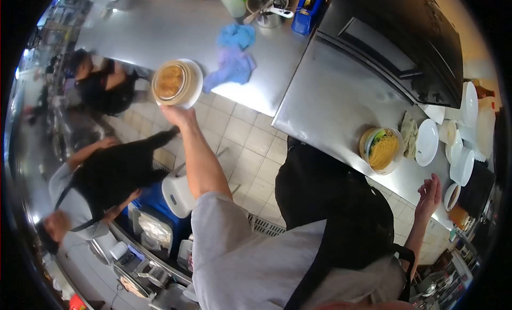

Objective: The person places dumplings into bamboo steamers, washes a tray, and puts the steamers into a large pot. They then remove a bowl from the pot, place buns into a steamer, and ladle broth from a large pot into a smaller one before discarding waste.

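Observation:
My left hand [178, 116] is stretched out to the left, gripping the edge of a white plate [195, 85]. A round bamboo steamer [177, 99] sits on that plate, with golden-brown food [169, 81] inside. The underside of the grip is hidden. Over by the counter on the right, my right hand [428, 195] hangs with its fingers loosely apart, holding nothing. A bowl of noodles with greens [383, 150] stands on the steel counter [325, 107], up and to the left of that hand. Nearer its fingers is a small bowl of dark sauce [453, 196].
Two co-workers stand at the left, one in a black apron [117, 166]. Blue cloths [234, 64], a metal pot [266, 19] and a blue holder [306, 16] lie on the far counter. White dishes [426, 142] and a dark appliance [394, 43] are at right.

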Demonstrator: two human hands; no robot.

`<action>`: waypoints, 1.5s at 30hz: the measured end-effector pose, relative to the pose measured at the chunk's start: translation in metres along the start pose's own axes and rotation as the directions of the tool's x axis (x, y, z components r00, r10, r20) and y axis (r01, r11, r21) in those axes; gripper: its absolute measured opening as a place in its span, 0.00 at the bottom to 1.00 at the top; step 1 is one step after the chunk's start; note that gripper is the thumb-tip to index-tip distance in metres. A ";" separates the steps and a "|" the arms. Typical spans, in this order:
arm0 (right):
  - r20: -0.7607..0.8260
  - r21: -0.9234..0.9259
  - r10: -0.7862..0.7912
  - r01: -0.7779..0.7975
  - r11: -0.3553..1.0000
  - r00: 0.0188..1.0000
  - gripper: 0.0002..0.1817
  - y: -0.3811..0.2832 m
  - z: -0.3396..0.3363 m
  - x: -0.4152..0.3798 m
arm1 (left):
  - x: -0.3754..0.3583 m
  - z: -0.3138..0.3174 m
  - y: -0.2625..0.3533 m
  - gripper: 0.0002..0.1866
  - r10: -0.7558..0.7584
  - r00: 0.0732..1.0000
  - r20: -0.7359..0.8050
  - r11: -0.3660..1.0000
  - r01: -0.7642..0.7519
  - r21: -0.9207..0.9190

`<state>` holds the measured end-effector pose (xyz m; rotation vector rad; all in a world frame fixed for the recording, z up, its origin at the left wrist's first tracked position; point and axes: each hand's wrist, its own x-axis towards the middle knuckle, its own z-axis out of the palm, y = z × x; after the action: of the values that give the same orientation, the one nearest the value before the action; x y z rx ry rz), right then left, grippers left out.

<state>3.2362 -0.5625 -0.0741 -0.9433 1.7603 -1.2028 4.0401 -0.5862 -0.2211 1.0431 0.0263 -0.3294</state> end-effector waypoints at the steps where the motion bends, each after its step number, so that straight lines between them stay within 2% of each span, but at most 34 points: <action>1: 0.007 0.000 0.013 -0.013 1.000 1.000 0.18 0.006 -0.005 -0.002 | 0.011 -0.001 -0.005 0.24 0.001 1.000 -0.026 1.000 -0.001 -0.007; 3: -0.068 -0.019 0.061 -0.063 0.998 0.996 0.18 0.013 0.011 -0.011 | 0.039 -0.015 -0.020 0.25 -0.008 1.000 -0.025 1.000 0.008 0.003; 4: -0.153 -0.041 0.107 -0.114 0.993 0.982 0.18 0.011 0.010 -0.018 | 0.040 -0.011 -0.023 0.27 0.008 0.991 0.135 0.999 -0.012 0.030; 5: -0.115 -0.066 0.099 -0.107 0.992 0.988 0.18 0.003 0.021 -0.027 | 0.045 -0.016 -0.028 0.30 0.001 0.975 0.222 0.998 -0.014 0.055; 6: -0.110 -0.077 0.139 -0.148 0.986 0.984 0.19 0.002 0.024 -0.027 | 0.039 -0.006 -0.026 0.31 -0.031 0.992 0.123 0.994 0.018 0.110; 7: -0.142 -0.098 0.167 -0.182 0.978 0.976 0.18 -0.009 0.040 -0.032 | 0.030 0.010 -0.019 0.32 -0.076 0.985 0.158 0.990 0.055 0.130; 8: -0.112 -0.078 0.201 -0.211 0.974 0.973 0.19 -0.013 0.048 -0.032 | 0.047 0.004 -0.028 0.34 -0.053 0.974 0.220 0.982 0.011 0.187; 10: -0.056 -0.087 0.209 -0.214 0.973 0.976 0.19 -0.016 0.060 -0.029 | 0.068 0.006 -0.039 0.36 -0.118 0.972 0.205 0.983 0.084 0.164; 12: 0.011 -0.107 0.215 -0.212 0.971 0.977 0.20 -0.020 0.071 -0.021 | 0.078 0.012 -0.049 0.38 -0.184 0.976 0.119 0.962 0.153 0.228; 16: 0.056 -0.050 0.224 -0.221 0.974 0.973 0.21 -0.022 0.093 0.012 | 0.069 0.036 -0.047 0.37 -0.244 0.963 0.119 0.936 0.201 0.289; 18: 0.081 0.005 0.224 -0.225 0.974 0.971 0.21 -0.017 0.103 0.037 | 0.079 0.038 -0.054 0.39 -0.339 0.937 0.087 0.898 0.295 0.326; 19: 0.092 0.027 0.235 -0.239 0.971 0.968 0.21 -0.016 0.108 0.050 | 0.068 0.046 -0.049 0.40 -0.320 0.947 -0.013 0.872 0.299 0.388; 21: 0.104 0.052 0.251 -0.257 0.965 0.962 0.21 -0.015 0.122 0.069 | 0.034 0.064 -0.030 0.41 -0.287 0.958 0.001 0.887 0.266 0.377; 22: 0.127 0.140 0.242 -0.259 0.956 0.962 0.22 -0.017 0.130 0.079 | 0.022 0.071 -0.027 0.42 -0.249 0.968 0.006 0.909 0.232 0.345; 23: 0.152 0.229 0.229 -0.259 0.938 0.962 0.23 -0.018 0.138 0.086 | 0.088 0.020 -0.049 0.43 -0.145 0.988 0.055 0.901 0.109 0.420; 24: 0.156 0.235 0.222 -0.254 0.938 0.963 0.23 -0.019 0.144 0.094 | 0.015 0.065 -0.023 0.42 -0.131 0.978 -0.165 0.873 0.192 0.448; 26: 0.198 0.364 0.249 -0.307 0.879 0.948 0.23 -0.014 0.152 0.106 | 0.024 0.032 -0.017 0.37 -0.041 0.981 -0.187 0.848 0.133 0.513; 27: 0.226 0.377 0.251 -0.322 0.868 0.941 0.27 -0.004 0.152 0.115 | -0.020 0.049 -0.005 0.34 0.114 0.993 -0.039 0.805 -0.069 0.589; 28: 0.230 0.384 0.249 -0.323 0.865 0.941 0.27 0.002 0.152 0.123 | -0.082 0.067 0.008 0.31 0.255 0.960 0.117 0.725 -0.270 0.633; 29: 0.257 0.444 0.268 -0.360 0.821 0.928 0.30 0.007 0.155 0.130 | -0.116 0.077 0.007 0.28 0.241 0.953 0.184 0.792 -0.303 0.530; 30: 0.291 0.497 0.287 -0.401 0.770 0.913 0.33 0.010 0.158 0.133 | -0.140 0.080 -0.003 0.29 0.143 0.952 0.270 0.941 -0.215 0.260; 32: 0.309 0.557 0.321 -0.444 0.702 0.895 0.35 0.010 0.167 0.138 | -0.240 0.111 -0.005 0.29 0.017 0.921 0.390 0.911 -0.175 0.373; 33: 0.308 0.611 0.353 -0.468 0.638 0.883 0.37 0.007 0.169 0.141 | -0.271 0.119 -0.013 0.28 -0.001 0.813 0.582 0.834 -0.321 0.450; 34: 0.321 0.616 0.345 -0.471 0.631 0.882 0.37 0.005 0.171 0.143 | -0.315 0.145 -0.009 0.27 -0.007 0.709 0.706 0.780 -0.438 0.447; 36: 0.331 0.729 0.332 -0.463 0.504 0.883 0.38 0.005 0.177 0.148 | -0.375 0.194 0.000 0.23 -0.060 0.547 0.835 0.718 -0.558 0.417; 38: 0.349 0.774 0.297 -0.452 0.443 0.889 0.38 0.007 0.181 0.156 | -0.390 0.234 -0.014 0.23 0.079 0.180 0.980 0.588 -0.803 0.100; 39: 0.351 0.810 0.284 -0.441 0.387 0.893 0.37 0.005 0.183 0.155 | -0.398 0.255 -0.018 0.22 0.135 0.058 0.989 0.550 -0.835 -0.026; 41: 0.356 0.842 0.278 -0.435 0.318 0.892 0.37 0.008 0.185 0.149 | -0.414 0.294 -0.023 0.24 0.137 -0.114 0.984 0.392 -0.906 -0.160; 42: 0.352 0.861 0.267 -0.422 0.285 0.897 0.36 0.011 0.186 0.149 | -0.420 0.312 -0.027 0.24 0.135 -0.117 0.984 0.384 -0.909 -0.161; 44: 0.352 0.879 0.248 -0.409 0.244 0.903 0.36 0.013 0.190 0.148 | -0.426 0.343 -0.036 0.29 0.064 -0.293 0.954 0.192 -0.934 -0.300; 45: 0.344 0.876 0.256 -0.407 0.258 0.903 0.36 0.013 0.192 0.147 | -0.425 0.353 -0.044 0.29 0.071 -0.299 0.951 0.185 -0.933 -0.308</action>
<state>3.3462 -0.7596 -0.1606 0.1037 0.7425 -1.4977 3.5768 -0.7985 -0.0037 1.1826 -2.1860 0.1923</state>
